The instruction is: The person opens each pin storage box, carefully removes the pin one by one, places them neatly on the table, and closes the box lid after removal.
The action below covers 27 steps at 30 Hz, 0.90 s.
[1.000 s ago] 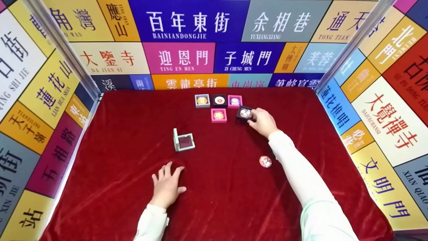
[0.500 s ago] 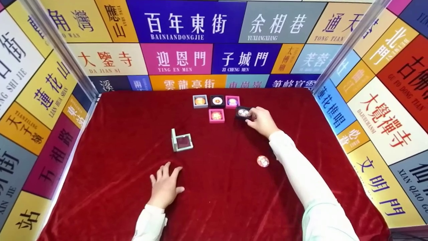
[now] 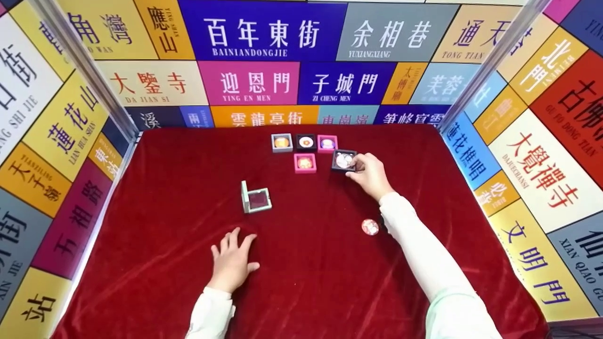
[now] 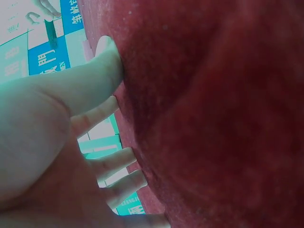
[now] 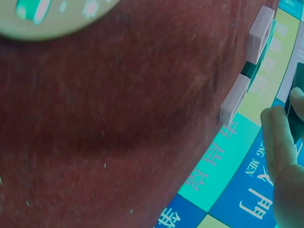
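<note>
My right hand grips a small black square box by its right side, in the head view. A round patterned badge sits inside that box. The box looks held above the cloth, its face tilted toward me. In the right wrist view a dark sliver of the box shows at the right edge, between fingers and thumb. My left hand rests on the red cloth with fingers spread, holding nothing. The left wrist view shows its fingertips touching the cloth. Ahead of it stands a pale green box, lid raised.
At the back, a grey box, a black box and a pink box form a row, each with a round piece inside. Another pink box stands before them. A loose round badge lies near my right forearm. Printed panels surround the cloth.
My right hand has tipped the black box so that its face turns more toward me. The head view has shifted slightly. My left hand stays in place.
</note>
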Motion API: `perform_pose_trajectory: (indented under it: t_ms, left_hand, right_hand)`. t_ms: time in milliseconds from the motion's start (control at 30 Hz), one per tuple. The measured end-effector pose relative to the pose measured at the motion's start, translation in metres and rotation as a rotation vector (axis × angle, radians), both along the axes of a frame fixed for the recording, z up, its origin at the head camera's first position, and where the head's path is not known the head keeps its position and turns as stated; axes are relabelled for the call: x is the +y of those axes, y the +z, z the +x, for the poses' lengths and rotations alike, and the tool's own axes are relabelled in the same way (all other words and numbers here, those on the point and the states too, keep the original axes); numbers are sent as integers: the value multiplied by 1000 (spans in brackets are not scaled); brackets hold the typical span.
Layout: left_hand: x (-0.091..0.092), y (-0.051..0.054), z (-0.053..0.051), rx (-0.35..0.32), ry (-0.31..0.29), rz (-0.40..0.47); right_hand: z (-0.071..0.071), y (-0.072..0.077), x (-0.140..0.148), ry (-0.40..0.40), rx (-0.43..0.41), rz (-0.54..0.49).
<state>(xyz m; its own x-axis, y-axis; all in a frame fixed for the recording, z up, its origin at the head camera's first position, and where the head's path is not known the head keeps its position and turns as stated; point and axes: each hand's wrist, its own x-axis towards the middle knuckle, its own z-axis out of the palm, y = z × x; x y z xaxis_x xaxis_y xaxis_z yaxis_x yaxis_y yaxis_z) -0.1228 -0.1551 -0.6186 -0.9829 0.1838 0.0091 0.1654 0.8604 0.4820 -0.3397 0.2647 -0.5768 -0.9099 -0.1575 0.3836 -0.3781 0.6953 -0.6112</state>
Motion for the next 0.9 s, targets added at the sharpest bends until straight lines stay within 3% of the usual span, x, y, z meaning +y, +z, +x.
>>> perform_pose_trajectory:
  t_ms: [233,400,900]
  left_hand:
    - [0,1,-2,3,-2,0]
    - [-1,0,0,13,2,-2]
    - [-1,-1,-1,4,2,-10]
  right_hand:
    - [2,0,-2,-77,-64,-141]
    - [1,0,-5,-67,-67,-235]
    - [9,2,-10,-19,-60,-242]
